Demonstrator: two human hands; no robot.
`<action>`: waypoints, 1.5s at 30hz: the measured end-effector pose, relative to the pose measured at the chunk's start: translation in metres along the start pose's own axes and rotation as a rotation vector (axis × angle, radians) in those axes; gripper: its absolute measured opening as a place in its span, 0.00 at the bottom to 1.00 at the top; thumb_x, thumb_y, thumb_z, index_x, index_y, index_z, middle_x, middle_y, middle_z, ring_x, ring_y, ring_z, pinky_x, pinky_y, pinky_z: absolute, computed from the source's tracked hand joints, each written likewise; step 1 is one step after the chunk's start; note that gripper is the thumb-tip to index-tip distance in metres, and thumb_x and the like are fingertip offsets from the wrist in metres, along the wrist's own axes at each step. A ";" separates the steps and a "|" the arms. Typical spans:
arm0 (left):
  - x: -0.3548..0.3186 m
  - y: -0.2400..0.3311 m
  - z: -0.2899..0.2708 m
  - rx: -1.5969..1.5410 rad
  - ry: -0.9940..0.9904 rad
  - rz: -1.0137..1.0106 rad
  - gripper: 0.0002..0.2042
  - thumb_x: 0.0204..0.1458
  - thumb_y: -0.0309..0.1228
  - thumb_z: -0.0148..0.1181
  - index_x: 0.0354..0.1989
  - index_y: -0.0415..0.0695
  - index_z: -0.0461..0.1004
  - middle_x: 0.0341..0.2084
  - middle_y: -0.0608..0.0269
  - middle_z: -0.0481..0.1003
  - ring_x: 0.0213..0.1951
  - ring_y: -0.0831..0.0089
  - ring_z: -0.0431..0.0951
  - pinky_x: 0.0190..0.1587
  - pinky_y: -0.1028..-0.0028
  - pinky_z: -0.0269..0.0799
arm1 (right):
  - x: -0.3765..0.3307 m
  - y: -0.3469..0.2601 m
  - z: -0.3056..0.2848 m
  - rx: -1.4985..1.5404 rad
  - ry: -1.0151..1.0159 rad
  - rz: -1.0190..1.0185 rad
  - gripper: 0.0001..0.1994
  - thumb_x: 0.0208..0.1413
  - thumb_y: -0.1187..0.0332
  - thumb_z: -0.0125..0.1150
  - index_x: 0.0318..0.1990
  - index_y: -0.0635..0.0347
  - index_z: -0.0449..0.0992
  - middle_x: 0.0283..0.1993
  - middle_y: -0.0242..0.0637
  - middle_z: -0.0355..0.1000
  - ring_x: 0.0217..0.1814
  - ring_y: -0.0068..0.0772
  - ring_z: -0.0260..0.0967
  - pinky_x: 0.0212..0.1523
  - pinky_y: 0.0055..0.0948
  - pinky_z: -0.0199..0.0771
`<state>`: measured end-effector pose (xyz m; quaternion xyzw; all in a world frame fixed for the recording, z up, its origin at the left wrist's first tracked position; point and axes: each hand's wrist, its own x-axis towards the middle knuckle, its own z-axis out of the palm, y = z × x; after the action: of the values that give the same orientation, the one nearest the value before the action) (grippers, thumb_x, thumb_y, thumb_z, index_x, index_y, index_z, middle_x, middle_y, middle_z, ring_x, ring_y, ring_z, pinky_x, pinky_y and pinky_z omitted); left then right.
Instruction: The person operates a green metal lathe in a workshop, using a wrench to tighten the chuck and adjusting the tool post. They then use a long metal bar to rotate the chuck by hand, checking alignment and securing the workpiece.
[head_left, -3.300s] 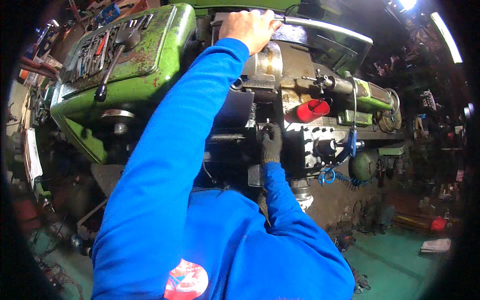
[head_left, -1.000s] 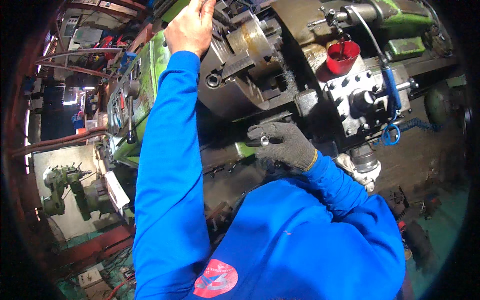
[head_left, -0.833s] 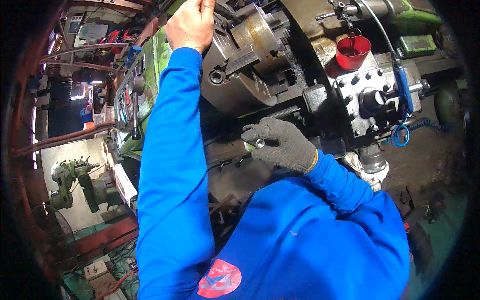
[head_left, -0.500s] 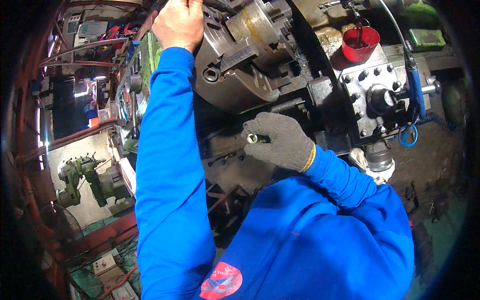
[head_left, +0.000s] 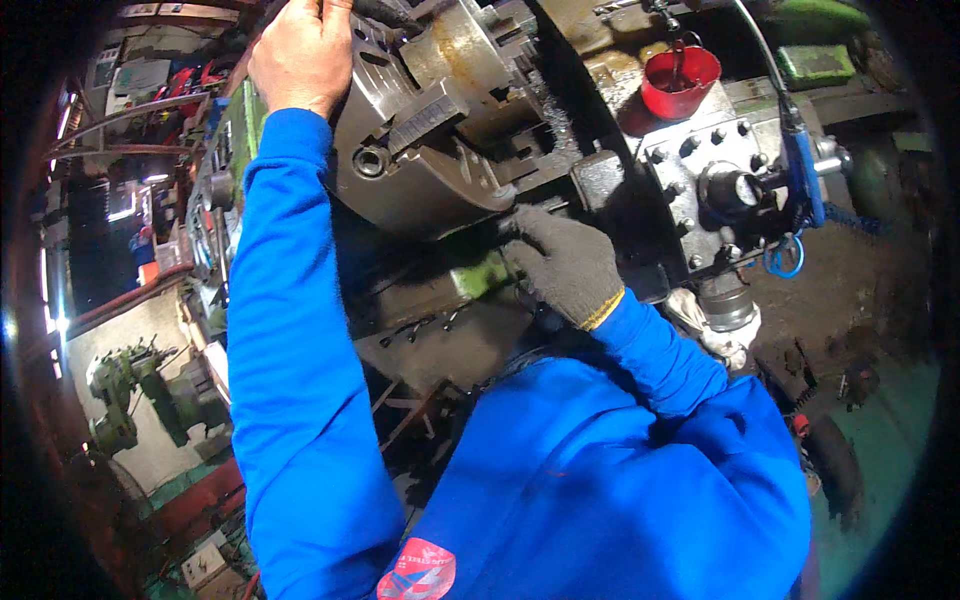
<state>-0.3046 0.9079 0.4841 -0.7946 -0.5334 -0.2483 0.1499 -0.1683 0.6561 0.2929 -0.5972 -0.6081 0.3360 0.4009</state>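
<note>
At the lathe, head view: bare left hand (head_left: 300,55) clenched over the chuck (head_left: 430,130) top edge. Gloved right hand (head_left: 565,265) curled under the chuck near the carriage (head_left: 720,190); grasping something, cannot tell what. Risk: glove snagging between jaws if the chuck turns.

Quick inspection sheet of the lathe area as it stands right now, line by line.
Surface: lathe bed, dark and greasy, green paint showing.
Job's things: large steel chuck with stepped jaws; tool post block studded with bolts.
Clutter: red cup on the carriage; white rag below the post.
Hands: bare left hand rests on top of the chuck; gloved right hand reaches just below the chuck, what it grips is hidden.
Cables: blue hose with a loop.
Surroundings: green machine on the floor, left.
</note>
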 end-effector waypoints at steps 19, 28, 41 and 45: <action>0.006 -0.024 0.017 -0.089 0.009 0.121 0.21 0.70 0.54 0.50 0.42 0.48 0.77 0.36 0.51 0.83 0.40 0.48 0.85 0.42 0.49 0.80 | 0.002 0.076 0.032 -0.265 0.471 0.418 0.20 0.65 0.62 0.64 0.63 0.52 0.77 0.58 0.52 0.80 0.61 0.56 0.78 0.60 0.45 0.78; 0.005 -0.023 0.004 -0.129 -0.012 0.122 0.21 0.63 0.54 0.58 0.45 0.46 0.78 0.39 0.52 0.83 0.43 0.50 0.85 0.47 0.51 0.79 | -0.020 0.062 0.036 -0.336 0.332 0.598 0.23 0.65 0.59 0.59 0.66 0.55 0.74 0.60 0.59 0.77 0.64 0.66 0.74 0.62 0.55 0.74; 0.001 -0.017 0.006 -0.123 0.031 0.136 0.16 0.61 0.47 0.62 0.42 0.45 0.77 0.37 0.51 0.82 0.42 0.49 0.84 0.46 0.51 0.78 | -0.082 -0.096 -0.089 -0.190 0.352 -0.248 0.13 0.58 0.65 0.73 0.49 0.56 0.85 0.45 0.46 0.83 0.42 0.49 0.84 0.45 0.36 0.84; -0.002 -0.021 0.007 -0.107 0.038 0.118 0.16 0.61 0.46 0.62 0.42 0.45 0.76 0.36 0.52 0.81 0.41 0.48 0.84 0.45 0.51 0.78 | -0.021 -0.108 -0.242 -0.258 0.839 -0.584 0.09 0.60 0.82 0.66 0.47 0.69 0.80 0.40 0.39 0.80 0.41 0.32 0.79 0.45 0.31 0.80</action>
<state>-0.3228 0.9176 0.4765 -0.8266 -0.4687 -0.2822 0.1317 -0.0036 0.6116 0.4966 -0.5306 -0.5729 -0.1352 0.6099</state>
